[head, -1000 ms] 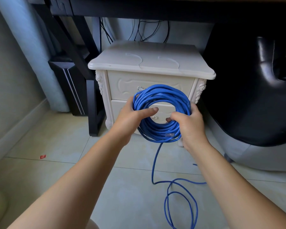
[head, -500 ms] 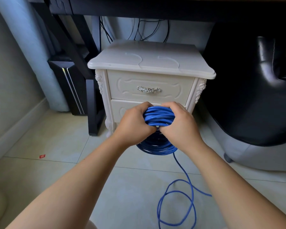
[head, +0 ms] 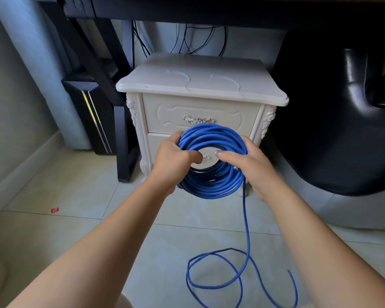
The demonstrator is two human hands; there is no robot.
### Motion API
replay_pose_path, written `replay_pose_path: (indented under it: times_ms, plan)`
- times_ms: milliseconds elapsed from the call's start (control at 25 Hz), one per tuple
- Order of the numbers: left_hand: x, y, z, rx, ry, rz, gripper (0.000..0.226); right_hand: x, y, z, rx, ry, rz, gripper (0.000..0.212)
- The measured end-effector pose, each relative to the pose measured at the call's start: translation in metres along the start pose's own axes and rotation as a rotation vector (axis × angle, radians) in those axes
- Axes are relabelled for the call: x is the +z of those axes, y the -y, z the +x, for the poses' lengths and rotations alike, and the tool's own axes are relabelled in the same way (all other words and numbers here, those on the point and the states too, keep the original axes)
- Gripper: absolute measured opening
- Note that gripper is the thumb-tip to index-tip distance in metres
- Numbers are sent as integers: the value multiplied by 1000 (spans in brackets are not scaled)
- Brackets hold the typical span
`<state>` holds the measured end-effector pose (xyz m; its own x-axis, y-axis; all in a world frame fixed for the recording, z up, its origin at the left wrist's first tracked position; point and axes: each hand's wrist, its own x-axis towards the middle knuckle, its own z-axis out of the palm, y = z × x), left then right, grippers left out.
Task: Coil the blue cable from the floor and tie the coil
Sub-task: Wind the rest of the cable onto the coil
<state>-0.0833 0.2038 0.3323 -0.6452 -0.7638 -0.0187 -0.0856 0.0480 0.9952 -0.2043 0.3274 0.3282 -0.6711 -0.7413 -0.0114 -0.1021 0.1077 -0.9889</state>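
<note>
A thick coil of blue cable (head: 211, 138) stands upright in the air in front of a white nightstand. My left hand (head: 172, 160) grips the coil's left side, thumb through the middle. My right hand (head: 247, 162) grips the right side, thumb reaching into the opening. From under my right hand a loose tail of the cable (head: 246, 227) drops to the floor and lies there in a couple of wide loops (head: 211, 285) near the bottom of the view.
The white nightstand (head: 200, 85) with two drawers stands right behind the coil. A black chair (head: 333, 130) fills the right side. Black desk legs (head: 120, 138) and a dark computer case (head: 91, 116) stand at the left. A small red scrap (head: 54, 210) lies on the tiled floor.
Half a second ago both hands were squeezed together over the coil's top with it tipped flat. Now they have moved apart to its sides and the coil faces me as an open ring.
</note>
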Motion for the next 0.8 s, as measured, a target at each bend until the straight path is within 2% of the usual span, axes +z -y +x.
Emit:
replay_pose_path:
  times_ms: [80, 240, 360, 480, 560, 640, 720, 800]
  plan:
    - [-3, 0, 1, -53, -24, -87, 30, 3, -5, 0, 39, 19, 77, 41]
    - [-6, 2, 2, -162, -92, -282, 25, 14, -14, 3, 24, 49, 301, 73]
    - [-2, 2, 1, -228, -135, -490, 23, 31, -20, -2, 8, 42, 396, 58]
    - [6, 4, -4, -255, -104, -585, 16, 43, -22, -5, 43, -38, 491, 52]
    - [10, 8, -7, -265, -16, -575, 12, 40, -21, -1, 66, -129, 556, 41]
    - [10, 12, -7, -248, 90, -451, 9, 33, -20, 3, 91, -218, 576, 34]
    - [6, 14, -4, -238, 165, -266, 20, 26, -18, 5, 99, -271, 543, 36]
    - [1, 10, -2, -238, 175, -177, 37, 20, -17, 8, 91, -292, 468, 44]
